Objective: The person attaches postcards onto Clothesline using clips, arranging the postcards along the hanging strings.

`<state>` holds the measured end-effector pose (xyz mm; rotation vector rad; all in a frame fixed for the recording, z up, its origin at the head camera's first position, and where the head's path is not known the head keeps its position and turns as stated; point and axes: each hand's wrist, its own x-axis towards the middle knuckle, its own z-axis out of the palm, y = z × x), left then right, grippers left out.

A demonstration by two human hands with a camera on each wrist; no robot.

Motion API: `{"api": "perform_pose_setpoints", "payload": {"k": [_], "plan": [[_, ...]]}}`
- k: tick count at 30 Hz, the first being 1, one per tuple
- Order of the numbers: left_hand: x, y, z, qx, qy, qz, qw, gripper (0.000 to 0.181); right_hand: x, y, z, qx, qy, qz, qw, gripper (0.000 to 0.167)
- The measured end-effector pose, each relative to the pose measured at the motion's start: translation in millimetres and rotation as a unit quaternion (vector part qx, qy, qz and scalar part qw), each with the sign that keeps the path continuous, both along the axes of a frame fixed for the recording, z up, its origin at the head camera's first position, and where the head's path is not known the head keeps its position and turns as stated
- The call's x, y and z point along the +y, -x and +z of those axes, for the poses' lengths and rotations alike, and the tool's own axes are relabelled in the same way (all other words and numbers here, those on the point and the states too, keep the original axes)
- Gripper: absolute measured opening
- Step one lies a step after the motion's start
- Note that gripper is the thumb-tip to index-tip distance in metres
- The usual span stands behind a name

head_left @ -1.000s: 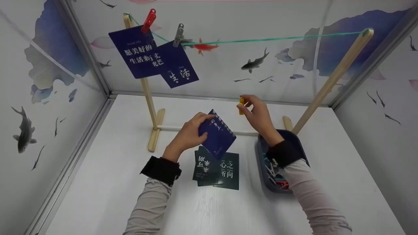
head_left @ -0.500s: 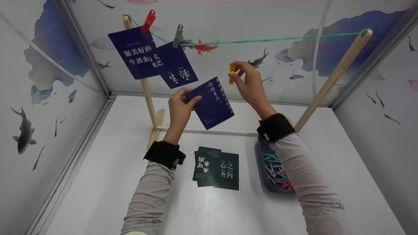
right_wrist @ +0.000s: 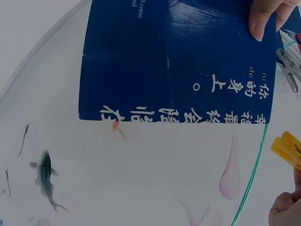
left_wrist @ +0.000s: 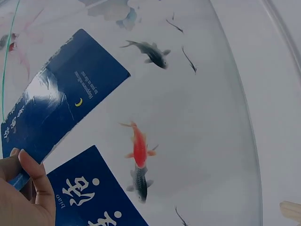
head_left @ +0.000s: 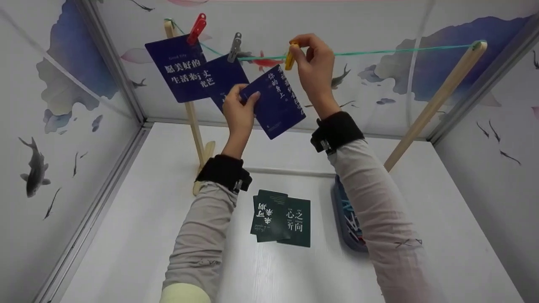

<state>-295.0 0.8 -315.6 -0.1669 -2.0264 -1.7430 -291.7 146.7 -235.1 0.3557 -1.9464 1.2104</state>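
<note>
My left hand (head_left: 238, 110) pinches a blue printed card (head_left: 276, 111) by its left corner, thumb on the front; the card is tilted and sits just below the green line (head_left: 379, 51). Between thumb and fingers my right hand (head_left: 316, 67) holds a yellow clothespin (head_left: 290, 58) at the line, above the card's upper edge. In the right wrist view the clothespin (right_wrist: 288, 149) is apart from the card (right_wrist: 174, 61). A red clothespin (head_left: 197, 29) and a grey one (head_left: 235, 47) hold two blue cards (head_left: 172, 67) on the line's left part, partly overlapping.
Wooden posts (head_left: 438, 105) carry the line at both ends. Several dark green cards (head_left: 298, 223) lie on the white table (head_left: 269, 273). A dark blue bin (head_left: 342, 227) of clothespins is partly hidden under my right forearm. A fish-patterned wall stands behind.
Both hands have risen from above the table to the line. The blue card has gone up beside the hanging cards, and the yellow clothespin has moved up and left to the line.
</note>
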Motion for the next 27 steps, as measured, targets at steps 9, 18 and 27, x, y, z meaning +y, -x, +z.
{"api": "perform_pose_setpoints", "payload": {"k": [9, 18, 27], "plan": [[2.0, 7.1, 9.9, -0.032, 0.001, 0.011, 0.9994, 0.023, -12.1, 10.1, 9.2, -0.011, 0.04, -0.002, 0.9992, 0.014], [5.2, 8.3, 16.4, -0.052, 0.001, 0.008, 0.9986, 0.023, -20.8, 19.3, 11.0, -0.041, 0.068, 0.006, 0.9969, 0.015], [4.5, 11.1, 17.9, -0.058, -0.001, -0.01, 0.9983, 0.024, -21.5, 23.5, 11.0, -0.097, 0.041, -0.016, 0.9943, 0.018]]}}
